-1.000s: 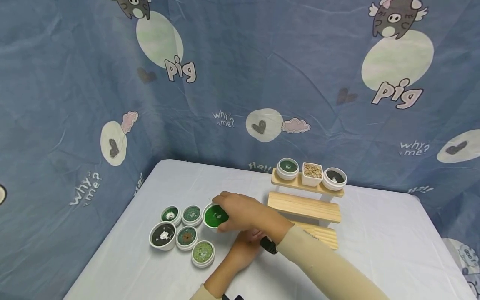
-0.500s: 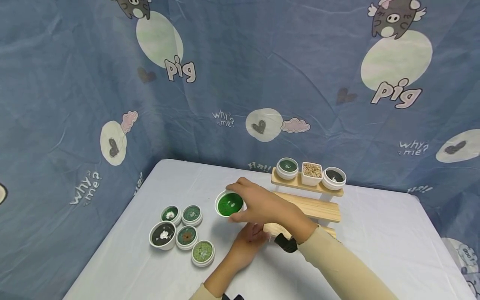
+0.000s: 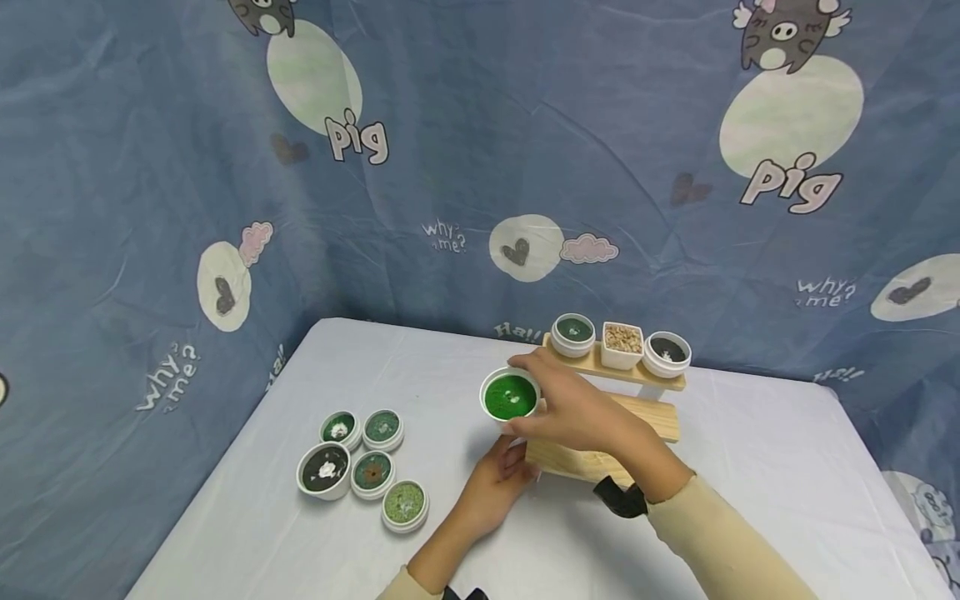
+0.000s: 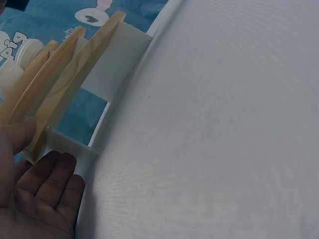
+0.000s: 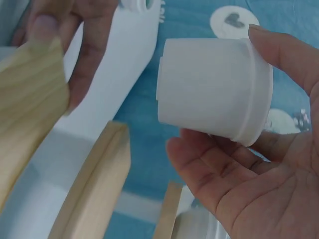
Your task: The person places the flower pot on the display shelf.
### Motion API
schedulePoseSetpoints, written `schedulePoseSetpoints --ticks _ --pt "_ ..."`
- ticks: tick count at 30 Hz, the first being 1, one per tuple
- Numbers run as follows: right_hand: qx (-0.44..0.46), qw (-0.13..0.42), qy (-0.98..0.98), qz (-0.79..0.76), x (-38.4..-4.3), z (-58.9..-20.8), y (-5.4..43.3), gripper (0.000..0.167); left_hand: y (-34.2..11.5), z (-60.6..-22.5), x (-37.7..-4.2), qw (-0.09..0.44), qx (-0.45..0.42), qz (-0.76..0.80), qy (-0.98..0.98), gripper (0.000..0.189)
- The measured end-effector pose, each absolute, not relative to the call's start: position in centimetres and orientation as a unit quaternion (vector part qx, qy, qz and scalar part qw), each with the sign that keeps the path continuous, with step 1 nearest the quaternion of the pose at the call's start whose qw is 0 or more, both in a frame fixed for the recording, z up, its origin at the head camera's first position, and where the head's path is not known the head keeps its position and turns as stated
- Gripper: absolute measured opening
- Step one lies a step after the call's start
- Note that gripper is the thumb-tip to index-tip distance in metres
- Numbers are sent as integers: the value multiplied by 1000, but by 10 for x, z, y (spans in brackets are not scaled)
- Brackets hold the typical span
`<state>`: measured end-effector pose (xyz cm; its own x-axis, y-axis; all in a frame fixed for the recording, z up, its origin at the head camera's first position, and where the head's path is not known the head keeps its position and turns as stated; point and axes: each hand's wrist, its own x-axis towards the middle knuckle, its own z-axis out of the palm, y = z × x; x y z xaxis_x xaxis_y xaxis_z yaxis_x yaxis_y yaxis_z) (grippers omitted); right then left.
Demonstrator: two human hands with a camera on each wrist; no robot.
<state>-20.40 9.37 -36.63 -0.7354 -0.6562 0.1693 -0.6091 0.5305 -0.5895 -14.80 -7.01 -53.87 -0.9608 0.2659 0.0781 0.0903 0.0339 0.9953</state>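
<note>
My right hand (image 3: 573, 408) grips a white cup (image 5: 212, 87) by its rim, thumb on one side and fingers on the other. Bright green filling (image 3: 510, 397) shows inside it in the head view. The cup is in the air, beside the left end of a three-step wooden display stand (image 3: 581, 462). My left hand (image 3: 491, 487) holds the left end of the stand's lowest board, thumb on the wood (image 5: 30, 84) and fingers around the end. In the left wrist view the fingers (image 4: 52, 184) lie by the stand's pale side support (image 4: 72, 142).
On the top board stand a round cup with green filling (image 3: 573, 329), a square cup of tan bits (image 3: 622, 340) and a dark-filled cup (image 3: 667, 350). Several cups, among them a dark one (image 3: 325, 469) and a light green one (image 3: 405, 504), stand at the left on the white tabletop (image 3: 247, 533).
My right hand has lifted the green-filled cup from beside the other cups and carried it right and up, towards the stand. The left hand has stayed at the stand's end.
</note>
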Motion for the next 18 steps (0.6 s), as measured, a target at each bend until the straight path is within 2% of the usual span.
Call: schedulePoseSetpoints --ticks 8,18 --pt "-309 14 879 -362 -199 -375 127 76 -70 -536 -147 70 119 686 715 60" --pt "-259 7 886 -384 -186 -388 160 72 -71 -536 -146 74 116 687 714 62"
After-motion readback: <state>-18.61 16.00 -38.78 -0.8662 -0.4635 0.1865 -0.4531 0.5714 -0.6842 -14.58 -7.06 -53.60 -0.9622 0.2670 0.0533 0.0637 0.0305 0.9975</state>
